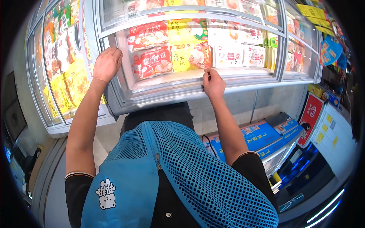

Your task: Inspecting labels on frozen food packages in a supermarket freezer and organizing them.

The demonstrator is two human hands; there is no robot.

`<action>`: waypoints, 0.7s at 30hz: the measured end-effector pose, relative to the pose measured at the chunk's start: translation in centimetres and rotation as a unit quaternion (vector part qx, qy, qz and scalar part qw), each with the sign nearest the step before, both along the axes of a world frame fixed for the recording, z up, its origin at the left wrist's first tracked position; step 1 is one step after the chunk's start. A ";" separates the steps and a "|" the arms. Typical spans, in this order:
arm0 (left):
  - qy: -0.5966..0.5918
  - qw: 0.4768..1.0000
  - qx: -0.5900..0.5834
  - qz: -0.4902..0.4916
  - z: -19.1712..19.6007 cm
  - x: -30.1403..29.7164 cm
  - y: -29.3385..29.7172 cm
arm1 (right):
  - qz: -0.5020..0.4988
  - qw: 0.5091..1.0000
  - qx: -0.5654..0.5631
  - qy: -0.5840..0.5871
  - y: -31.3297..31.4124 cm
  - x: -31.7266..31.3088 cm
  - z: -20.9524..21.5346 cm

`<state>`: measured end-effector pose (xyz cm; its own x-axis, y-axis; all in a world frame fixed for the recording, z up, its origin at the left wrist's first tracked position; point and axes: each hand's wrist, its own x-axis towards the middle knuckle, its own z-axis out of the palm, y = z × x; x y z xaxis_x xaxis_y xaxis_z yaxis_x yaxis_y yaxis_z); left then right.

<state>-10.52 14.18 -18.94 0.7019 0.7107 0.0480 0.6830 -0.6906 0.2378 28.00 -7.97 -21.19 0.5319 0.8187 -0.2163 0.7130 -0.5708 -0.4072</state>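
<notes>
I stand at a chest freezer (159,99) with sliding glass lids. My left hand (107,64) rests on the freezer's left corner frame, fingers curled over the edge. My right hand (213,83) pinches the front edge of the sliding glass lid (228,74) at the near rim. Under the glass lie red bags of frozen food (151,60), yellow bags (190,55) and white packs (228,55). Neither hand holds a package.
A second freezer (61,76) full of yellow and red packs joins at the left. Another glass section (300,49) continues to the right. A blue low cabinet (266,138) and red sign (310,117) stand at the lower right. My blue mesh vest (182,178) fills the foreground.
</notes>
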 end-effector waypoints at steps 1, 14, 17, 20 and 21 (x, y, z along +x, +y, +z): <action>0.001 1.000 0.001 0.001 0.0 0.0 -0.1 | -0.003 1.000 -0.002 -0.004 -0.1 -0.1 0.0; -0.004 1.000 0.018 -0.014 0.3 -0.1 -0.6 | -0.011 0.999 0.003 -0.052 0.1 -0.4 0.5; 0.036 0.999 -0.035 0.002 1.5 0.8 -1.0 | -0.021 0.998 -0.015 -0.059 0.0 -0.3 0.8; -0.008 0.998 -0.034 -0.049 0.5 1.8 -3.3 | -0.019 0.997 -0.039 -0.059 0.4 -0.6 1.0; -0.009 0.996 -0.056 -0.067 0.7 2.7 -4.2 | -0.029 0.997 -0.054 -0.052 0.5 -0.6 1.2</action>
